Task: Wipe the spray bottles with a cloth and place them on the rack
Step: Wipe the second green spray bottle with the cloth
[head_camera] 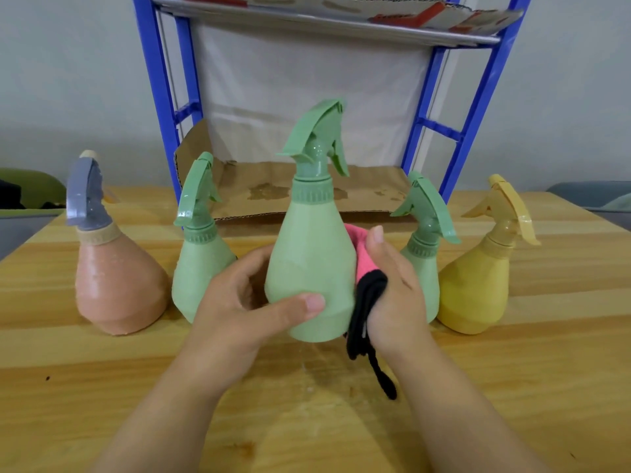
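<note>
Gripping the green spray bottle (309, 254), left hand (239, 302) fingers curl round it; right hand (392, 288) presses the cloth (367, 268) against it.

text: none legible | red print on cardboard (392, 10), rack (152, 63) top shelf: blurred

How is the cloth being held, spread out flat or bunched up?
Bunched up: the pink and black cloth is crumpled in the right hand against the held green bottle, one black end dangling below.

Upright green spray bottle (309, 268), pink-black cloth (363, 268) alongside
</note>
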### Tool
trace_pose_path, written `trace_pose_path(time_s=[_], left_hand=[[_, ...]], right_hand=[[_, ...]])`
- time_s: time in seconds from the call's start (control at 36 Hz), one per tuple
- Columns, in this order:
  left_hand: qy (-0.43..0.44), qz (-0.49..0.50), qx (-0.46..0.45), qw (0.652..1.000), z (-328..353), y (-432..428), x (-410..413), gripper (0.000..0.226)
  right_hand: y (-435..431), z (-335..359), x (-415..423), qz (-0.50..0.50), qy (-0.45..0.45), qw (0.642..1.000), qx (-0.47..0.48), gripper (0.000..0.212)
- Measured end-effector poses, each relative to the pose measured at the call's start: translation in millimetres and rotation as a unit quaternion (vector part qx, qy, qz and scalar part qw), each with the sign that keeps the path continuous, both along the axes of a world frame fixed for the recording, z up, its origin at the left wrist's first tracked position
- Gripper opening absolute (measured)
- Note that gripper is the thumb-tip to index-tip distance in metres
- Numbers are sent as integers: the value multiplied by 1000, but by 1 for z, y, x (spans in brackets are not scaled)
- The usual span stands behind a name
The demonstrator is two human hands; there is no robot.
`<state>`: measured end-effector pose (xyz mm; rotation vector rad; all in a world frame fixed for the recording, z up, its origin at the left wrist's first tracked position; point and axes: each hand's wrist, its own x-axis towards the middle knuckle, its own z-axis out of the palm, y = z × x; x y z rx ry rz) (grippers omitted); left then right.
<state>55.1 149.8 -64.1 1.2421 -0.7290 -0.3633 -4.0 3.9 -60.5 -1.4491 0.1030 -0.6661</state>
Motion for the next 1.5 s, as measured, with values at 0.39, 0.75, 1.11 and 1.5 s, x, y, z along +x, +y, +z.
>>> trace_pose_path(time_s=[0.39, 0.75, 1.11, 1.5], left_hand=[[-12, 139, 114, 984, -18, -12, 1, 74], [-92, 157, 235, 955, -34, -32, -3, 61], [-96, 165, 257, 947, -30, -26, -5, 53], [-266, 233, 283, 892, -29, -40, -4, 57]], right_hand=[[-11, -18, -43, -180, 7, 944, -276, 24], [-13, -25, -46, -183, -13, 936, -301, 21], [-15, -25, -45, -205, 19, 933, -294, 16], [-13, -27, -43, -210, 40, 929, -302, 22]])
